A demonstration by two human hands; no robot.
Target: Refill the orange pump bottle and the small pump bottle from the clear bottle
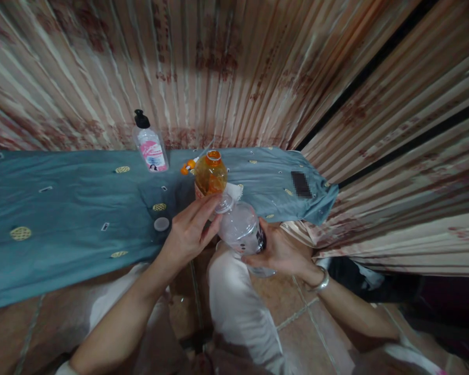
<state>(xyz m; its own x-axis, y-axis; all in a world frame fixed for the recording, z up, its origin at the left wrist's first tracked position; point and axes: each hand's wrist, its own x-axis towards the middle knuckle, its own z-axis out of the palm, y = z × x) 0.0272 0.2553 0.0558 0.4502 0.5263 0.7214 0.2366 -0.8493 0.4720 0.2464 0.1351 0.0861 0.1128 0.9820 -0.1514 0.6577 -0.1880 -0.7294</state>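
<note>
A clear plastic bottle (pixel 240 225) is tilted above my knee, its mouth pointing up and left. My right hand (pixel 283 250) wraps around its lower body, over a dark printed label. At the mouth, the fingers of my left hand (pixel 195 225) close on the clear rim; I cannot tell whether a separate lid is there. Just behind stands an orange-tinted bottle (pixel 211 174) with an uncapped neck. A round translucent cap (pixel 161 224) lies on the cloth left of my left hand.
A pump bottle (pixel 151 148) with a pink label stands farther back on the blue-green cloth (pixel 74 203). Small orange items (pixel 187 166) and a white piece (pixel 234 191) lie by the orange bottle. A dark blurred rectangle (pixel 301 185) rests at right. Pleated curtains (pixel 226 78) hang behind.
</note>
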